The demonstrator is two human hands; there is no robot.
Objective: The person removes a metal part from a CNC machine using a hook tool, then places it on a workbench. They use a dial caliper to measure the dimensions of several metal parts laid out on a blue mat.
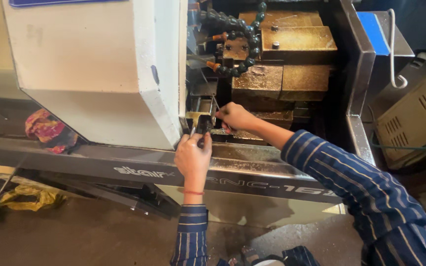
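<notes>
Striped sleeves [351, 177] lead up to both hands inside the lathe's open bay [272, 74]: the left hand [192, 158] grips a dark clamp-like part [203, 125] to steady it, while the right hand [233, 116] pinches a slim tool beside it.

Glossy white painted metal housing [99, 64]; oily brass-toned metal blocks [297, 44]; black plastic segmented hose [245, 49]

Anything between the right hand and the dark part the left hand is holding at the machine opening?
Nothing visible. The left hand grips the dark part from below, at the edge of the white guard. The right hand sits just beside it, fingers toward it; whether they touch is unclear. The segmented coolant hose hangs well above.
</notes>
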